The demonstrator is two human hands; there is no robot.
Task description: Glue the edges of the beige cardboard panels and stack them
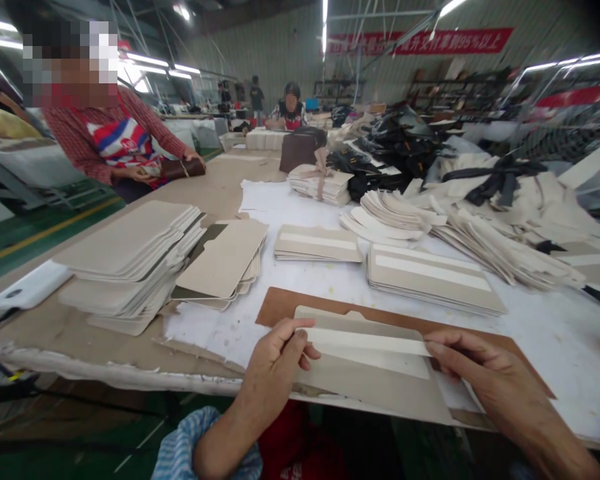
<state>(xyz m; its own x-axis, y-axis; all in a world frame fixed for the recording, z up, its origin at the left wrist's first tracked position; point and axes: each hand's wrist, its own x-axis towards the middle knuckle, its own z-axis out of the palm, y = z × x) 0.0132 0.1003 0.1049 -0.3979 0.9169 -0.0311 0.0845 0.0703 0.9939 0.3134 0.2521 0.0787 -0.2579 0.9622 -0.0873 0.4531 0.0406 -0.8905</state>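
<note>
A beige panel (370, 387) with a small notch along its far edge lies at the table's front edge, partly over a brown board (280, 305). Across the panel stretches a narrow white strip (370, 343), a paler patch showing just below it. My left hand (275, 363) pinches the strip's left end between thumb and fingers. At the other end, my right hand (485, 370) has the strip between thumb and forefinger. Beyond the board are two stacks of beige pieces with white strips on them, a smaller stack (317, 245) and a larger stack (430, 279).
Tall piles of beige panels (130, 247) stand at left beside a white device (30, 285) with a black cable. Curved beige pieces (390, 217) and black material (405, 147) heap up at right. A co-worker (125, 133) at far left handles a brown item.
</note>
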